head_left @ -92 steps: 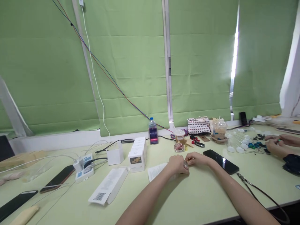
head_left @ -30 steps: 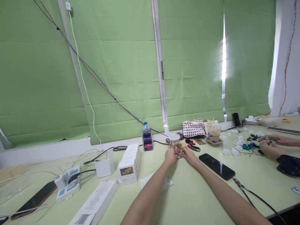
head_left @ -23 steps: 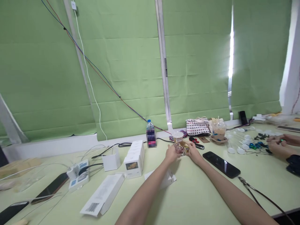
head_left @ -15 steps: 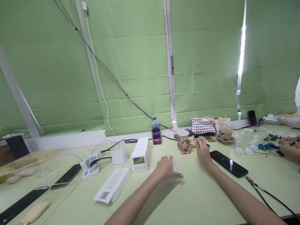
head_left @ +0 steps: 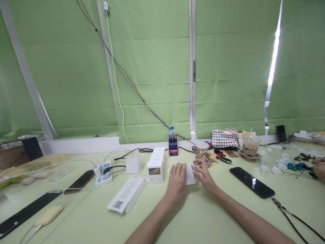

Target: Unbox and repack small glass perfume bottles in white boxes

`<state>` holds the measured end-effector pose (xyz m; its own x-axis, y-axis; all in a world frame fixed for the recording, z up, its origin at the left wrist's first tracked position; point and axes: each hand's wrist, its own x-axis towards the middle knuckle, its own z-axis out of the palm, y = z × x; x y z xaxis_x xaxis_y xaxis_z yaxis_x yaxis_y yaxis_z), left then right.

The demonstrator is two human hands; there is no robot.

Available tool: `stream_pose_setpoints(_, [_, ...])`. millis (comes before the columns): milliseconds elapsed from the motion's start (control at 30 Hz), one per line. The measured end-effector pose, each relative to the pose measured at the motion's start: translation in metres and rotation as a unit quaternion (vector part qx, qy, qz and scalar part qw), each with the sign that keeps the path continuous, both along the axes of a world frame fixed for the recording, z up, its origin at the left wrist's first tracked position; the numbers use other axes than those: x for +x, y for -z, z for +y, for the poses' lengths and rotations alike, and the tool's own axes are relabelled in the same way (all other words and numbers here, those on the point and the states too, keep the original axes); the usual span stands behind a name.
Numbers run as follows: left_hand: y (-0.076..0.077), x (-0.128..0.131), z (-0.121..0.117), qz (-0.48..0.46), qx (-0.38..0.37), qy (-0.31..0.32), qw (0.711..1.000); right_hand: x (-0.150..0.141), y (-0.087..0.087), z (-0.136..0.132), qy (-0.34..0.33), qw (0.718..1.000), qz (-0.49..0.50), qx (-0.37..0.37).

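Both hands meet over the table around a small white box or folded card [head_left: 190,175]; its exact kind is partly covered by fingers. My left hand [head_left: 177,178] lies over its left side, fingers closed around it. At its right edge, my right hand [head_left: 205,176] pinches with thumb and fingers; whether a small piece is in that pinch cannot be made out. Just left stands a row of white boxes [head_left: 155,166], the front one bearing a dark picture. A flattened white carton [head_left: 128,195] with a barcode lies nearer me on the left.
Behind my hands are a bottle [head_left: 173,144], a plastic tub [head_left: 202,147] and red-handled cutters [head_left: 223,157]. A black phone [head_left: 252,182] and pliers [head_left: 278,203] lie at right. A power strip [head_left: 103,174] with cables sits left. Another person's hand [head_left: 319,167] is at far right.
My right hand has come back from the small items near the tub to the white piece. My left hand now grips that piece, raised toward the right hand. The view has shifted slightly left.
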<state>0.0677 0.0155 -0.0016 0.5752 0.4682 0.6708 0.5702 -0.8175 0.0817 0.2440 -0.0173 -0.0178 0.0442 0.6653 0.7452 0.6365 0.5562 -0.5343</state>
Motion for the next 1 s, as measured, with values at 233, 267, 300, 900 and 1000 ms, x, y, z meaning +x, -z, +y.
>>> stream_pose_setpoints(233, [0.005,0.002,0.012,0.041,0.014,-0.083,0.996,0.010,-0.001,0.007,-0.027,0.999,0.019,-0.040])
stream_pose_setpoints(267, [0.004,0.001,0.012,0.045,-0.001,-0.090,0.995,0.014,-0.002,0.008,-0.020,0.999,0.030,-0.040])
stream_pose_setpoints(300, [0.002,0.000,0.013,0.049,-0.014,-0.096,0.994,0.017,-0.003,0.009,-0.012,0.999,0.037,-0.037])
stream_pose_setpoints(900, [-0.034,-0.009,-0.014,0.074,0.001,-0.101,0.992,0.042,-0.025,-0.007,0.052,0.980,0.191,0.033])
stream_pose_setpoints(1000, [-0.031,-0.009,-0.014,0.099,-0.019,-0.097,0.990,0.036,-0.028,-0.009,0.030,0.985,0.165,0.031])
